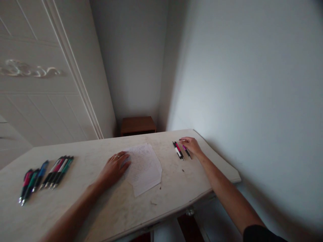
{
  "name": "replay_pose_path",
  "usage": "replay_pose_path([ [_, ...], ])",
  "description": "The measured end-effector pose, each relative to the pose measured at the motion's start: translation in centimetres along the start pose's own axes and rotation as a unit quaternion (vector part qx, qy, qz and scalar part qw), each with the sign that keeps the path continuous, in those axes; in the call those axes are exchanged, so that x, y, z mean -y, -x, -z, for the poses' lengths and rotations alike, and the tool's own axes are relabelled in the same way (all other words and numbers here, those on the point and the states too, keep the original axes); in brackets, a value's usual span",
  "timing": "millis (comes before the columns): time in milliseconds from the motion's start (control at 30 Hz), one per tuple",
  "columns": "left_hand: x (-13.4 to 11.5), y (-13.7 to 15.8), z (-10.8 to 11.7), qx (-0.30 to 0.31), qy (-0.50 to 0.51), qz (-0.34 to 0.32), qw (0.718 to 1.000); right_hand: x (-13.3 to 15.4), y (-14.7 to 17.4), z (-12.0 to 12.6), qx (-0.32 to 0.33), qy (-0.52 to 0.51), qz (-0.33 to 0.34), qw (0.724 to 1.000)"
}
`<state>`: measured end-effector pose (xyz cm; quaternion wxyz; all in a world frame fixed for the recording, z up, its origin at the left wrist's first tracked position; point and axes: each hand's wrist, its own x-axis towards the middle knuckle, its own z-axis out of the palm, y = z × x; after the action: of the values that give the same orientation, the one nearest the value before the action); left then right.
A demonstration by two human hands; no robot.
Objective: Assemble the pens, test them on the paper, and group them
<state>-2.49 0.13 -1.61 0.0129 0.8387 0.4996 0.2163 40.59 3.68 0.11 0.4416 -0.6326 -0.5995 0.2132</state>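
Observation:
My left hand (117, 167), with a ring on one finger, lies flat on the left edge of a scribbled sheet of paper (145, 171). The paper has uneven, torn-looking edges. At the right end of the table, my right hand (191, 144) pinches a pen (180, 139); only its slim tip shows to the left of the fingers. Just below that hand rests a purple and black pen (187, 152). Beside it lie a pink and black pen (179, 150) and a white and black pen (177, 151), close together.
On the left of the worn white table (101, 215) lie several pens (57, 171) in a row, with another cluster of pens (30, 185) nearer me. A brown wooden stand (138, 124) is behind the table. White cabinet panels (45, 111) rise at left, a wall (252, 84) at right.

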Motion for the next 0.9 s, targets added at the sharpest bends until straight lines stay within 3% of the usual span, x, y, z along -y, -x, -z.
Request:
replay_pose_path([
  [200, -0.2, 0.0, 0.1, 0.009, -0.01, 0.006, 1.0, 0.9, 0.7, -1.1, 0.003, 0.166, 0.044, 0.985],
  [333, -0.4, -0.1, 0.1, 0.016, -0.012, 0.011, 1.0, 1.5, 1.0, -1.6, -0.007, 0.239, 0.034, 0.97],
  [900, -0.5, 0.0, 0.2, 0.003, -0.009, 0.011, 1.0, 1.6, 1.0, -2.1, -0.029, 0.282, 0.001, 0.959],
])
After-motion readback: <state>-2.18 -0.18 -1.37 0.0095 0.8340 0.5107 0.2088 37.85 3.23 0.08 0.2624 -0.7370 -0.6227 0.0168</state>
